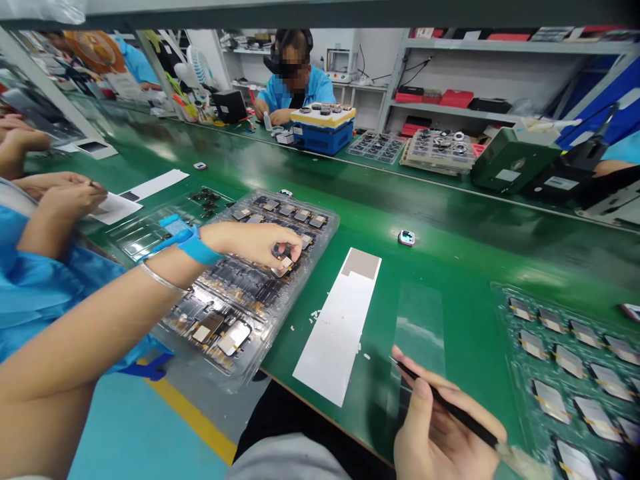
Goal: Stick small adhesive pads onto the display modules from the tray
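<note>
My left hand (255,243), with a blue wrist strap, reaches over the left clear plastic tray (280,347). Its fingers are curled in a pinch around a small rectangular display module (283,265) with a pale back and dark edges. Part of that module is hidden by the fingers. More modules (235,337) lie in the pockets of the same tray. Low on the right, my right hand (440,433) grips slim black tweezers (465,415), their tips pointing up and left. Between the hands lies a white paper strip (333,333) with a grey-brown patch at its far end.
A transparent film strip (420,327) lies beside the paper. At right stands another tray (505,320) of modules. A small lit watch (407,237) rests farther back. A co-worker's hands (65,193) are at the left; another person (297,83) sits opposite behind a blue box (325,137).
</note>
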The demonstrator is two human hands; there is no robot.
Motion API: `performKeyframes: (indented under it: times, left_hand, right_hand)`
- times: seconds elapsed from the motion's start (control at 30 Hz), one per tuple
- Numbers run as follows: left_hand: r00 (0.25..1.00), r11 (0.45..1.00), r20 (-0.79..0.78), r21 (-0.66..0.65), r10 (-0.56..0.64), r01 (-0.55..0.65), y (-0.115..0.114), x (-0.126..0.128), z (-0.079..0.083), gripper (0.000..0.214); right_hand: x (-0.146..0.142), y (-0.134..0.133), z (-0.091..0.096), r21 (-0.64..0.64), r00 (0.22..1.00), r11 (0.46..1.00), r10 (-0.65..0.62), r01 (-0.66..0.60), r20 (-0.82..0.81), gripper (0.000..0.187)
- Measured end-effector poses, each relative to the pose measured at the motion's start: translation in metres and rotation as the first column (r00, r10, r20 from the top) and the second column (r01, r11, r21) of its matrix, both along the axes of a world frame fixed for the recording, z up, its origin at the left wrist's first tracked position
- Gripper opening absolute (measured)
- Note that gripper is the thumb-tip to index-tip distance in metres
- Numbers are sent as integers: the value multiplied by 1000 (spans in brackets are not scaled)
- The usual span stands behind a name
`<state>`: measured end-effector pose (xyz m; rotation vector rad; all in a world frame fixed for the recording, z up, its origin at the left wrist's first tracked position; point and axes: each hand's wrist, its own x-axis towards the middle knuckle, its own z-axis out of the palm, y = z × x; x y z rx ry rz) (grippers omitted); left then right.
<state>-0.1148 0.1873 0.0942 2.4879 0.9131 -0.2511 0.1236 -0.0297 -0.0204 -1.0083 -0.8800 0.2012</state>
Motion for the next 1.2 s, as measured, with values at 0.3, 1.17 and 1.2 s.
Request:
performKeyframes:
  times: [0.3,1.17,1.2]
  left_hand:
    - [969,967,233,215,85,-136,-72,0,12,12]
    - [807,989,571,82,-151,127,-171,151,-108,12]
    - [805,989,574,73,-147,128,-171,151,-108,12]
  right_hand:
    - [10,-5,8,-128,987,992,-22,2,-158,19]
    - [89,-40,-26,-600,989,788,141,-140,-46,18]
    - [90,-40,-26,-593,988,792,142,-148,-57,18]
